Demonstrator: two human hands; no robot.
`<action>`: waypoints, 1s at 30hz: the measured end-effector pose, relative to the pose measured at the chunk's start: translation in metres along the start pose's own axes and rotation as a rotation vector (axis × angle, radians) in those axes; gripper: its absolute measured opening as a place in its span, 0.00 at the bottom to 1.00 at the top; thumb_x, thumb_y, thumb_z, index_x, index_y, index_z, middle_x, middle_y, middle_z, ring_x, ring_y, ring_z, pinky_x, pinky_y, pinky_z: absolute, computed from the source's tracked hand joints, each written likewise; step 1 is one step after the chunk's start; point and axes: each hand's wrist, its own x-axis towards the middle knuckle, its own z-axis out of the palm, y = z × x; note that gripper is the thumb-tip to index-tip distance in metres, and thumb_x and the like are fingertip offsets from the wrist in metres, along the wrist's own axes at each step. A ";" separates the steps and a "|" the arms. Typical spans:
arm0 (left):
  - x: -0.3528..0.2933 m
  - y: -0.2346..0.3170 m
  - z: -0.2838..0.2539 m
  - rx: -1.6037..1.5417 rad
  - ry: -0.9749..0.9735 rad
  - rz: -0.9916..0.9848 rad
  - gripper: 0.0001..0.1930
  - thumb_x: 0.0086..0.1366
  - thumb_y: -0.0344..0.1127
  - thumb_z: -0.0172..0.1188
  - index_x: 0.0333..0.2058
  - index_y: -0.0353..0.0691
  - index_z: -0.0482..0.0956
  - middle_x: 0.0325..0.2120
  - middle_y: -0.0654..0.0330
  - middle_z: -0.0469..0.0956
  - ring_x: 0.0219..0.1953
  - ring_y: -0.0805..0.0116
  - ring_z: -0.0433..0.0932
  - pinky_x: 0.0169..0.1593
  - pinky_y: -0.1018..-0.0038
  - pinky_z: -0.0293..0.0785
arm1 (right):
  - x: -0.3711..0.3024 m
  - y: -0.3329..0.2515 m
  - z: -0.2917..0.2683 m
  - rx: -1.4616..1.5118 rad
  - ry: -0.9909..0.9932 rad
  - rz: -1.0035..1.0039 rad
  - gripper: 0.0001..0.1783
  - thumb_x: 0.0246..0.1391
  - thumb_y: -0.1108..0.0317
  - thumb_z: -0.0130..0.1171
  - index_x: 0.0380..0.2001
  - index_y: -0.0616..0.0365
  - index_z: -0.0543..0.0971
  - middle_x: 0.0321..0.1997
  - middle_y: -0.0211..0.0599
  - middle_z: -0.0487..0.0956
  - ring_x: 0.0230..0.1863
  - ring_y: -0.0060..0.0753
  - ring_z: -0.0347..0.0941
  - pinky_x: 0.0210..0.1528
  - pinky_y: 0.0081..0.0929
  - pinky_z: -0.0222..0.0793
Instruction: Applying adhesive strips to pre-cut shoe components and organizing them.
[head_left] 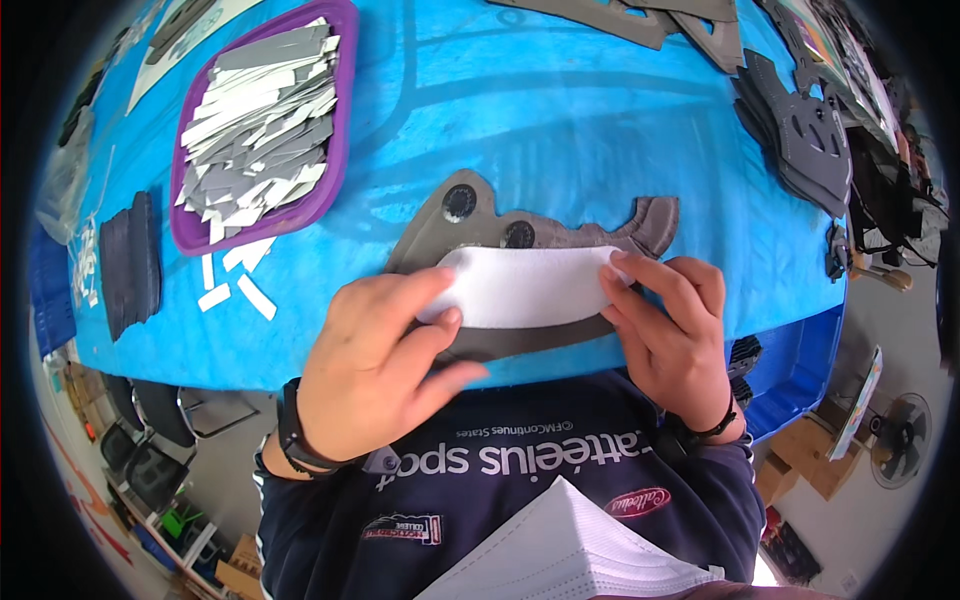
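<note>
A smooth white curved strip (535,287) is stretched between my two hands, in front of a dark grey cut-out piece (560,232) on the blue table cover. My left hand (385,350) pinches the strip's left end between thumb and fingers. At its right end, my right hand (675,325) grips it the same way. The grey piece has an irregular outline with a hooked right end and two black round discs (459,202). Much of its middle is hidden behind the strip; I cannot tell whether the two touch.
A purple-rimmed basket (345,110) full of grey and white strips stands at the far left. Loose white strips (257,296) and a dark stack (130,265) lie nearby. More grey pieces (795,135) are piled at the far right. A blue crate (795,365) sits below the table's right edge.
</note>
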 end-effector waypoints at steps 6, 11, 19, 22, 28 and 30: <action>-0.002 0.013 0.018 0.202 -0.145 0.043 0.27 0.40 0.38 0.64 0.40 0.31 0.70 0.50 0.52 0.65 0.49 0.57 0.66 0.49 0.66 0.65 | 0.008 -0.032 0.013 -0.119 -0.168 -0.114 0.28 0.38 0.63 0.59 0.46 0.64 0.72 0.53 0.42 0.69 0.49 0.36 0.65 0.51 0.31 0.63; -0.003 0.015 0.032 0.476 -0.010 0.107 0.34 0.40 0.21 0.54 0.52 0.31 0.64 0.52 0.52 0.65 0.50 0.57 0.67 0.50 0.68 0.66 | 0.002 -0.030 0.039 -0.433 0.055 -0.244 0.23 0.42 0.72 0.49 0.46 0.67 0.71 0.52 0.48 0.68 0.50 0.36 0.65 0.51 0.27 0.65; -0.022 0.003 0.017 0.397 0.022 0.007 0.43 0.33 0.27 0.66 0.55 0.35 0.60 0.54 0.53 0.63 0.53 0.57 0.65 0.53 0.67 0.64 | -0.015 -0.020 0.019 -0.225 0.023 0.025 0.39 0.29 0.74 0.61 0.53 0.67 0.64 0.55 0.47 0.66 0.56 0.44 0.62 0.58 0.37 0.58; -0.028 0.009 0.018 0.400 0.028 0.008 0.42 0.34 0.27 0.65 0.54 0.35 0.62 0.53 0.52 0.65 0.51 0.56 0.66 0.52 0.65 0.64 | -0.014 -0.027 0.012 -0.281 -0.006 -0.004 0.39 0.29 0.72 0.62 0.51 0.67 0.64 0.55 0.48 0.66 0.56 0.44 0.61 0.59 0.37 0.56; -0.049 0.011 0.023 0.344 0.133 0.399 0.24 0.40 0.26 0.57 0.42 0.39 0.75 0.42 0.61 0.75 0.39 0.64 0.72 0.39 0.69 0.67 | -0.014 -0.032 0.022 -0.116 0.040 -0.340 0.35 0.31 0.70 0.63 0.49 0.66 0.67 0.51 0.46 0.70 0.54 0.43 0.65 0.58 0.36 0.58; -0.048 0.018 0.000 0.336 0.214 0.479 0.26 0.41 0.25 0.59 0.45 0.39 0.72 0.43 0.59 0.73 0.41 0.65 0.71 0.41 0.69 0.67 | -0.008 -0.041 0.007 -0.105 0.073 -0.371 0.30 0.36 0.74 0.58 0.48 0.65 0.69 0.49 0.44 0.72 0.52 0.41 0.68 0.55 0.35 0.61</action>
